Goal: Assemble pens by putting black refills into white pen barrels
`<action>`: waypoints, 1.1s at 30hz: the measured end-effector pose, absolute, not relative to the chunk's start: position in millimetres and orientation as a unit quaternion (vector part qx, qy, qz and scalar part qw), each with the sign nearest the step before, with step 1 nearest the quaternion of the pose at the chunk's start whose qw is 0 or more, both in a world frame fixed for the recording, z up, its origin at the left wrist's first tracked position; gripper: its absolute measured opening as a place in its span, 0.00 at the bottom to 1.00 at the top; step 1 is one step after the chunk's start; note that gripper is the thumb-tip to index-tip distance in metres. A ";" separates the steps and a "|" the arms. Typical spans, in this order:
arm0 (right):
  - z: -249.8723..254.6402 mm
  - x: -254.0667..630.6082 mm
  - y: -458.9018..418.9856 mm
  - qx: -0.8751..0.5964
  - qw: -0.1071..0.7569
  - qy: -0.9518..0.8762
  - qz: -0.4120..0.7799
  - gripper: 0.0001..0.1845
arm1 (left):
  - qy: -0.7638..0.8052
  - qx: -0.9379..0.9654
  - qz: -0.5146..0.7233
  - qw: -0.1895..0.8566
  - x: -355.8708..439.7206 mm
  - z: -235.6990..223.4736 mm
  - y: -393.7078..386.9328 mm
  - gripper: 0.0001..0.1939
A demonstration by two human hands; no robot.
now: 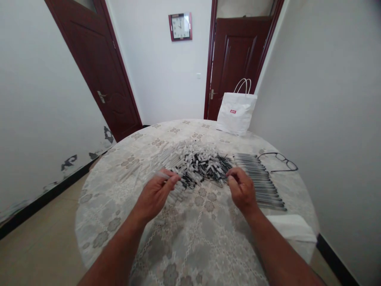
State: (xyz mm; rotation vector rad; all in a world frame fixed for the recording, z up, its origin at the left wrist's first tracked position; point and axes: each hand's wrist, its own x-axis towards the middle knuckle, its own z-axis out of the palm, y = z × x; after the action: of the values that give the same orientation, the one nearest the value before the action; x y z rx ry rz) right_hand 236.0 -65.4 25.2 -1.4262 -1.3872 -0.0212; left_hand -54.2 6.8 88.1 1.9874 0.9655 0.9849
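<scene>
The left hand (153,195) pinches a pale tube (162,174), its long axis roughly crosswise; the heap of pen parts (205,161) lies just beyond and between both hands. The right hand (242,190), nearer the row of pens (263,179), is curled inward, thumb near forefinger; whether it grips anything cannot be told.

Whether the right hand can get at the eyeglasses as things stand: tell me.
Probably yes: only the low row of pens lies between the right hand and the eyeglasses, and nothing covers them, though that hand seems to be pinching a thin dark stick.
</scene>
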 end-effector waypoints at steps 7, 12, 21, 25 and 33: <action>26.5 206.4 -72.6 -0.525 0.468 -0.681 0.205 0.06 | 0.234 0.835 0.211 0.451 -7.0 89.5 -21.1 0.14; 26.1 198.0 -71.6 -0.525 0.471 -0.662 0.254 0.06 | 0.217 0.824 0.193 0.486 9.3 61.1 -22.1 0.16; 21.4 194.1 -65.1 -0.538 0.492 -0.616 0.298 0.11 | 0.329 0.654 0.364 0.576 10.0 32.6 -0.5 0.20; 16.0 190.8 -61.2 -0.548 0.475 -0.626 0.285 0.08 | 0.364 0.572 0.454 0.578 9.7 24.0 7.1 0.21; 10.4 195.2 -59.3 -0.602 0.509 -0.557 0.261 0.12 | 0.319 0.482 0.506 0.640 10.5 30.3 6.0 0.22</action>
State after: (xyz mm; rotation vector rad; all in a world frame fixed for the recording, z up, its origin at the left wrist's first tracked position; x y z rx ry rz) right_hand 195.2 -59.3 10.4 -1.4510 -1.3424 0.6286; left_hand 10.5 6.0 30.3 1.0996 0.7278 1.1536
